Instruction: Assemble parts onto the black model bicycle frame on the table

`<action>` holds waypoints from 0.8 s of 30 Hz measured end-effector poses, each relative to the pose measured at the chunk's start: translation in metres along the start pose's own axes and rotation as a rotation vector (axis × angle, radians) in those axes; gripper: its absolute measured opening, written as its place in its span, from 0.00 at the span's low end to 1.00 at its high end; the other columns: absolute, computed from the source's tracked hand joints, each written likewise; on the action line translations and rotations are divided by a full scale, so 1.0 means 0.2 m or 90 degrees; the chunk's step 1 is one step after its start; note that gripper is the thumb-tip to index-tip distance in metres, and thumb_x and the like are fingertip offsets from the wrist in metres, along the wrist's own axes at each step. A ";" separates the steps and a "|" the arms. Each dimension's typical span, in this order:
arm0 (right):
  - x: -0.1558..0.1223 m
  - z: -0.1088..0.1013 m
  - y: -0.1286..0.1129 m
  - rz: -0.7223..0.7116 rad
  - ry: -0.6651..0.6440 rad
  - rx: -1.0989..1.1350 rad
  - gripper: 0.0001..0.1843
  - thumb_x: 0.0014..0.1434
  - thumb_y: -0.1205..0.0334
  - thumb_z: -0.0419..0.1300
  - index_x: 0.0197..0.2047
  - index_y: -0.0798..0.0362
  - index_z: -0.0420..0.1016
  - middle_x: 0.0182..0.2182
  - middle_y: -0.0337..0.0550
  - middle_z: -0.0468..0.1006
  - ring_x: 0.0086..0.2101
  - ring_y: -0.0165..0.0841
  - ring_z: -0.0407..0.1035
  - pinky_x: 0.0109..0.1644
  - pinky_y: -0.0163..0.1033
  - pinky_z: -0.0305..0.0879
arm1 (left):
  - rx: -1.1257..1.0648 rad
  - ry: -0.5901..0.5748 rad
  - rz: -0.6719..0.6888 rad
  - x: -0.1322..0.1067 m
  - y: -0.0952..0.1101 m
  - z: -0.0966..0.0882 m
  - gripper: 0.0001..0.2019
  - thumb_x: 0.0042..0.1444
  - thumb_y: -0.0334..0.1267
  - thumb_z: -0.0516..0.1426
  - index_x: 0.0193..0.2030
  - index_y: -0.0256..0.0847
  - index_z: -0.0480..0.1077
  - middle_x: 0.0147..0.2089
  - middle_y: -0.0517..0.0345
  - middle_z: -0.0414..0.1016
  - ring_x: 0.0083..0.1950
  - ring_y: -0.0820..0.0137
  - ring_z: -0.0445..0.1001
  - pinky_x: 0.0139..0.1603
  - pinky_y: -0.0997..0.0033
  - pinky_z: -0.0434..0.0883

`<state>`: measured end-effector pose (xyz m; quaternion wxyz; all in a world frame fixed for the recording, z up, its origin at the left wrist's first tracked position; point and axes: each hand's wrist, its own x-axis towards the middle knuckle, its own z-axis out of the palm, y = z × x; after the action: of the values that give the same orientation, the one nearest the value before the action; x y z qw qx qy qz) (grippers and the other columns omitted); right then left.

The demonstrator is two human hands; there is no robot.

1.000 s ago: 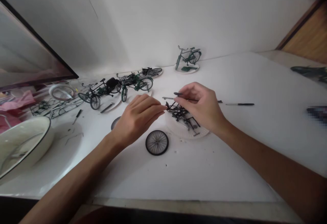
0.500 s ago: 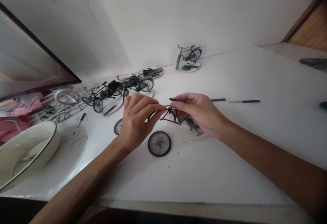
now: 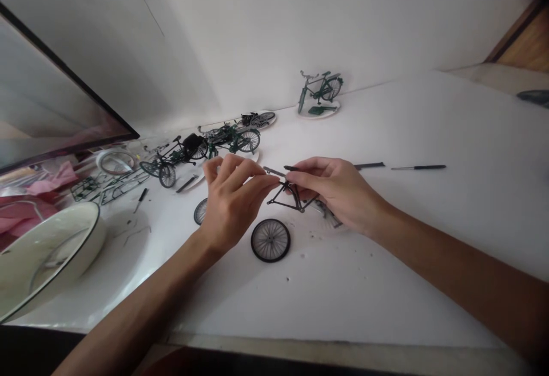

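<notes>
While the left hand (image 3: 234, 204) and right hand (image 3: 334, 193) are pinching a black model bicycle frame (image 3: 283, 207), a spoked wheel (image 3: 270, 240) is lying just below.

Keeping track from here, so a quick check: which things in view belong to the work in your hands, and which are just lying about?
In the work: left hand, right hand, black model bicycle frame held between them, and probably the spoked wheel beside them.

Lying about: black-handled screwdriver, green model bicycle on its plate, white enamel basin.
</notes>
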<state>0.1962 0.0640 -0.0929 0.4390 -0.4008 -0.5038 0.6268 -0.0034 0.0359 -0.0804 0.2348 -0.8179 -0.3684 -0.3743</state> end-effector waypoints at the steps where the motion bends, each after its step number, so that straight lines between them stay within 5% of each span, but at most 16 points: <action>1: 0.00 0.00 0.00 0.002 0.005 0.006 0.14 0.52 0.57 0.73 0.39 0.54 0.79 0.35 0.44 0.83 0.34 0.31 0.78 0.38 0.34 0.75 | 0.003 0.006 0.005 0.00 0.00 0.00 0.05 0.61 0.33 0.65 0.39 0.48 0.75 0.33 0.64 0.77 0.37 0.68 0.68 0.47 0.58 0.57; 12: 0.00 0.01 0.01 0.026 -0.004 0.010 0.14 0.53 0.57 0.73 0.39 0.55 0.79 0.34 0.45 0.82 0.34 0.33 0.78 0.38 0.36 0.76 | -0.003 -0.011 0.014 -0.01 0.00 0.01 0.05 0.62 0.31 0.64 0.39 0.46 0.74 0.33 0.64 0.76 0.35 0.70 0.69 0.48 0.59 0.58; 18: 0.00 -0.01 0.00 0.040 -0.093 0.029 0.12 0.58 0.55 0.69 0.40 0.54 0.81 0.35 0.44 0.83 0.37 0.32 0.78 0.37 0.33 0.74 | -0.044 -0.033 0.054 -0.01 -0.02 0.01 0.07 0.63 0.26 0.61 0.43 0.43 0.74 0.36 0.61 0.76 0.35 0.72 0.69 0.45 0.62 0.63; 24: -0.01 -0.02 -0.02 0.064 -0.102 0.035 0.21 0.52 0.59 0.74 0.48 0.55 0.79 0.38 0.45 0.83 0.37 0.31 0.78 0.38 0.33 0.75 | -0.038 -0.063 0.085 -0.01 -0.06 0.01 0.08 0.62 0.25 0.61 0.43 0.42 0.74 0.36 0.59 0.76 0.35 0.71 0.69 0.40 0.64 0.62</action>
<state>0.2017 0.0637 -0.0902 0.3760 -0.3624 -0.4991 0.6915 -0.0130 0.0425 -0.0822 0.2162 -0.8648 -0.3131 -0.3276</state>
